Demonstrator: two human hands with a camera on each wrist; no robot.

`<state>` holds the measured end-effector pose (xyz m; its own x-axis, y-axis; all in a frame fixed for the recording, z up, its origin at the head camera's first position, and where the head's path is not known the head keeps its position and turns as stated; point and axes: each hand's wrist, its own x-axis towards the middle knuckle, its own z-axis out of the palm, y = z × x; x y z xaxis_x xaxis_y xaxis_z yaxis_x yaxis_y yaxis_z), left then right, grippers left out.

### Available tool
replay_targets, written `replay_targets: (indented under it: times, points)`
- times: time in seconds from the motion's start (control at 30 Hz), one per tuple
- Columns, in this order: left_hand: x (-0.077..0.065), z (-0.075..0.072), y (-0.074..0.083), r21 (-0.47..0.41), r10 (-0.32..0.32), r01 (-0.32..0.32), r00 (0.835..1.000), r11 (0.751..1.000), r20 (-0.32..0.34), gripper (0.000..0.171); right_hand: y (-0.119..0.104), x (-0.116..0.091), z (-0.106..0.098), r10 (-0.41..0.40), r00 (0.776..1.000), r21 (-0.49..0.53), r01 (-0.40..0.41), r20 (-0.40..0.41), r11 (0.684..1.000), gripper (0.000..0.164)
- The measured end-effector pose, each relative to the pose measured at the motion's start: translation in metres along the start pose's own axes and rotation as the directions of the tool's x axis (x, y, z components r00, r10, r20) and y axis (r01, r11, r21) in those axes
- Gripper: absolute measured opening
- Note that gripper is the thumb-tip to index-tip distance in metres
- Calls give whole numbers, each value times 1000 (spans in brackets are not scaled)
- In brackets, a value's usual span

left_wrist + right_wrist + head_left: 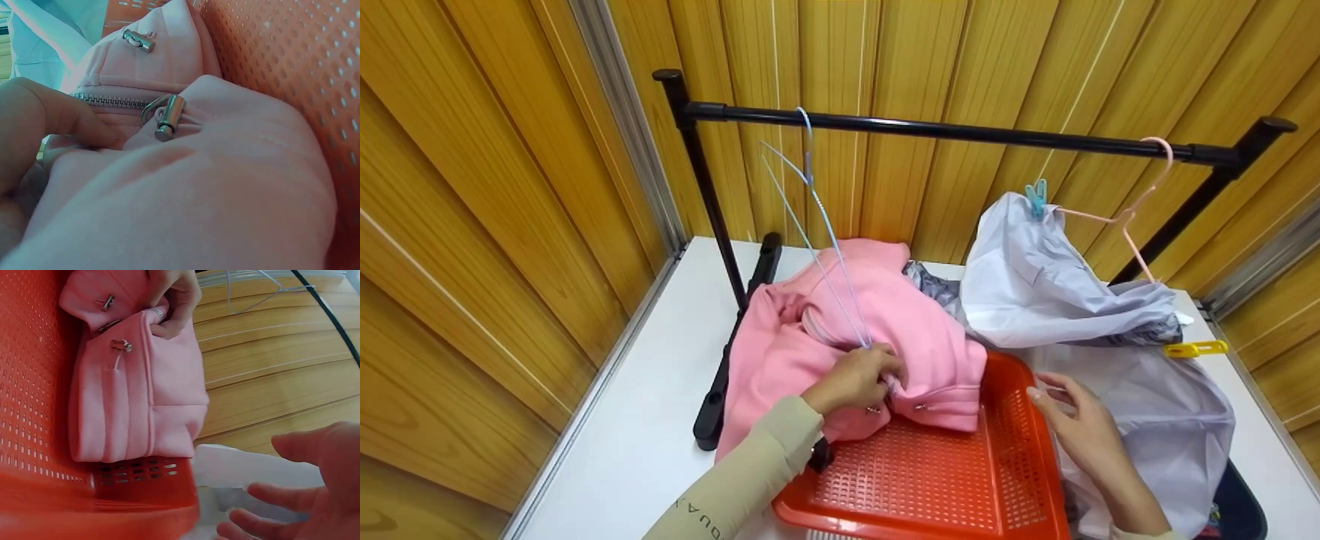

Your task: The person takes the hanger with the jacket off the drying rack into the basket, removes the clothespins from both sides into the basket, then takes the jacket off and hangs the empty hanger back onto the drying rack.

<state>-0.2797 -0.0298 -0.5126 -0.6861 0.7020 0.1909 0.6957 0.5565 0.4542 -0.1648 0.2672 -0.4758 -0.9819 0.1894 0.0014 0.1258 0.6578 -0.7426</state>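
A pink zip jacket lies bunched over the back left of an orange basket. My left hand grips its fabric beside the metal zipper, where a metal cord stopper shows at the hem. From the rack hangs a thin blue wire hanger, its lower part running down to the jacket right at my left hand. My right hand holds nothing; its fingers are spread just beyond the basket's right rim, over pale grey fabric.
A black rack's rail spans the back of the white table. At right, a pink hanger carries a whitish garment held by a blue clothespin and a yellow clothespin. A dark container sits at the lower right.
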Motion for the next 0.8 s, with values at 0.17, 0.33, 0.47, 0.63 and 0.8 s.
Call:
replay_targets:
  times: [0.17,0.33,0.47,0.63,0.8]
  points:
    - [0,0,1,-5,-9,9,1000,1000,5,25,5,20,10,53,998,46,-55,44,997,64]
    - [0,2,0,-4,-32,32,999,999,19,26,13,38,23,58,996,4,-59,68,998,63]
    - [0,2,0,-34,-36,37,999,999,24,27,20,50,32,39,994,-54,-34,98,998,62]
    - [0,1,0,-26,-25,25,1000,999,11,26,29,63,42,50,988,39,-56,143,998,59]
    - [1,0,0,-4,-21,21,1000,1000,14,26,41,71,48,60,987,174,-86,150,981,43]
